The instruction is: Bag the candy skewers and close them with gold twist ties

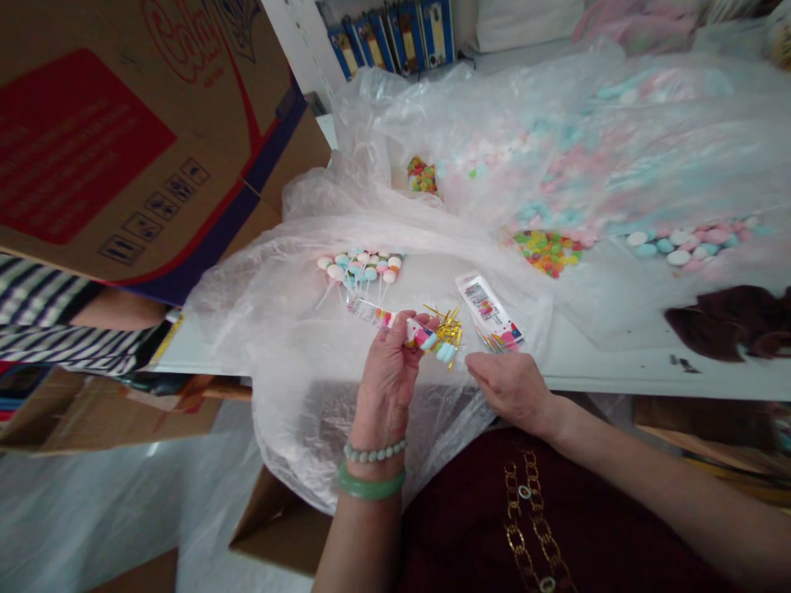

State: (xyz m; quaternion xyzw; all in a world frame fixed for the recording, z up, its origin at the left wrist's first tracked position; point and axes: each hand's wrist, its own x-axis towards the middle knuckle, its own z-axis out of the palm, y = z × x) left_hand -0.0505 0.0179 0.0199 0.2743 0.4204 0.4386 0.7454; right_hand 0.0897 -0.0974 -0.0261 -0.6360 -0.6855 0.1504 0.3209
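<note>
Cake toppers (360,270) on plastic sheeting (259,305), carton (124,140) left.

Overhead left: a cardboard carton (142,140) is overhanging the table and blocking your reach up and to the left.
Far left: a co-worker's striped sleeve (43,317) is reaching in beneath the carton.
Ahead: pastel-topped picks (358,272) and a paper packet (488,311) are lying just beyond your hands.
Between your hands: gold-stemmed picks (442,338) are jutting from your left hand (389,383) toward your right hand (510,391), narrowing the gap.
Around you: plastic sheeting (297,321) is bunching up on both sides.
Rightward: a white table edge (618,380) is offering a path toward a dark brown cloth (729,323).
</note>
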